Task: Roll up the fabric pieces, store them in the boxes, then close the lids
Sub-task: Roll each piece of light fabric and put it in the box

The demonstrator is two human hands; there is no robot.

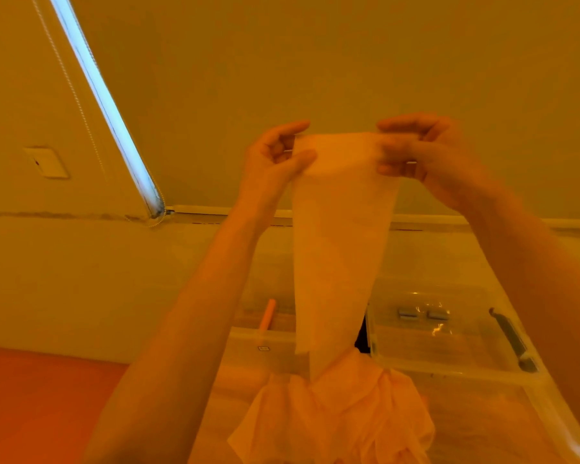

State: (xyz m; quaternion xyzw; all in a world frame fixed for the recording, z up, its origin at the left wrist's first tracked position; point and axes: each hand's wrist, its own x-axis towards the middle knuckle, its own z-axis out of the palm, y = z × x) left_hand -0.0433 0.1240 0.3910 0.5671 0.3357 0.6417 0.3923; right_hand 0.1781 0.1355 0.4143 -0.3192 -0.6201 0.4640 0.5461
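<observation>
A pale strip of fabric (339, 236) hangs in the air in front of me. My left hand (275, 155) pinches its top left corner and my right hand (419, 149) pinches its top right corner, both raised at chest height. The strip narrows downward to a heap of crumpled pale fabric (335, 416) lying below. A clear plastic box (449, 333) stands open to the right of the strip. Another clear box (265, 343) sits to the left, partly hidden behind the strip and my left forearm.
A dark clip handle (513, 339) lies along the right box's rim. An orange stick (268, 313) pokes up behind the left box. An orange surface (31, 403) fills the lower left. A wall with a bright slanted light strip (104, 102) rises behind.
</observation>
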